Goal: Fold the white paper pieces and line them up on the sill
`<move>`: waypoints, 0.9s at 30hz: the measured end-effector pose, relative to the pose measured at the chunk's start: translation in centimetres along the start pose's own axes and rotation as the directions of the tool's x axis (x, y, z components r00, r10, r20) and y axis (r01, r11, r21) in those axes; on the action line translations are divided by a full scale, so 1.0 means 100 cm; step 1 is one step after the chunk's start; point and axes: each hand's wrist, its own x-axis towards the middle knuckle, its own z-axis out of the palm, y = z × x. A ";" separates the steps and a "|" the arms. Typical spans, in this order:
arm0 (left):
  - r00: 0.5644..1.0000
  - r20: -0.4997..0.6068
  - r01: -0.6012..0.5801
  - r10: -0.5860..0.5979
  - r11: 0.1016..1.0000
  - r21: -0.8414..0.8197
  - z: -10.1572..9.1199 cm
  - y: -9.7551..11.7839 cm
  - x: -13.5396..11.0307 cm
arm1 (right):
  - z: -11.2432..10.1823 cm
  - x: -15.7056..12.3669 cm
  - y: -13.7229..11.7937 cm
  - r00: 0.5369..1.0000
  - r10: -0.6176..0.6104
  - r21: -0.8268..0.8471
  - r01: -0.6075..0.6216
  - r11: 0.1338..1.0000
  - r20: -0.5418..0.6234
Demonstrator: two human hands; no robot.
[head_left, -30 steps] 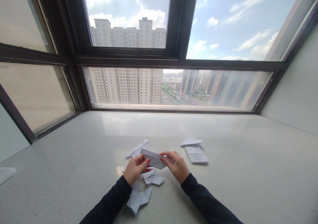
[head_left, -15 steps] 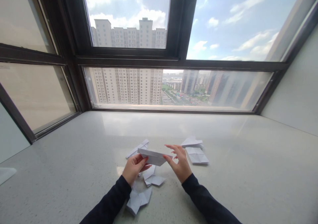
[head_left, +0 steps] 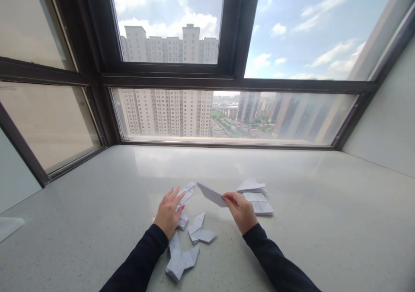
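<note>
Between thumb and fingers, my right hand (head_left: 240, 211) pinches one end of a folded white paper piece (head_left: 211, 194), held tilted above the sill. My left hand (head_left: 169, 211) is open, fingers apart, over a long folded paper strip (head_left: 188, 192) and partly covering it; whether it touches the strip I cannot tell. Just right of the left wrist lies another small folded paper (head_left: 183, 221), partly hidden. Nearer to me are a bent folded paper (head_left: 201, 231) and a larger one with angled arms (head_left: 182, 259).
Beyond my right hand, two more folded papers, a pointed one (head_left: 251, 185) and a squarish one (head_left: 259, 204), lie close together. A pale speckled sill (head_left: 308, 223) runs up to dark window frames (head_left: 227, 144). A whitish object (head_left: 9, 228) sits at the far left edge.
My left hand has let go of the folded paper and moved left and slightly up, fingers spreading. My right hand now grips that paper alone, and its tilt has changed.
</note>
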 end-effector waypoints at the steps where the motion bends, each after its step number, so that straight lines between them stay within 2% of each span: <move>1: 0.999 0.031 0.011 -0.015 0.993 0.120 -0.001 -0.003 0.000 | -0.001 0.001 0.002 0.999 -0.040 -0.069 0.041 0.997 0.014; 4: 0.989 0.124 0.037 -0.081 0.946 0.322 -0.001 -0.009 0.000 | 0.001 0.000 0.005 0.991 -0.083 -0.178 0.101 0.979 0.108; 7: 0.988 0.133 0.027 -0.079 0.935 0.353 -0.001 -0.011 0.001 | 0.004 -0.002 0.005 0.990 -0.077 -0.186 0.098 0.978 0.121; 11: 1.000 0.014 0.021 -0.027 0.940 0.339 0.000 -0.017 0.002 | 0.003 -0.001 0.004 0.992 -0.072 -0.191 0.091 0.977 0.103; 14: 0.995 -0.070 0.086 -0.067 0.940 0.329 0.001 -0.023 0.002 | 0.003 -0.001 0.004 0.991 -0.059 -0.195 0.082 0.977 0.121; 20: 0.986 0.013 0.160 -0.165 0.971 0.179 -0.002 -0.022 0.003 | 0.004 -0.002 0.002 0.991 -0.026 -0.180 0.050 0.982 0.134; 27: 0.985 -0.127 0.129 -0.121 0.990 0.056 -0.004 -0.017 0.007 | 0.002 0.000 0.001 0.995 0.027 -0.109 -0.017 0.994 0.093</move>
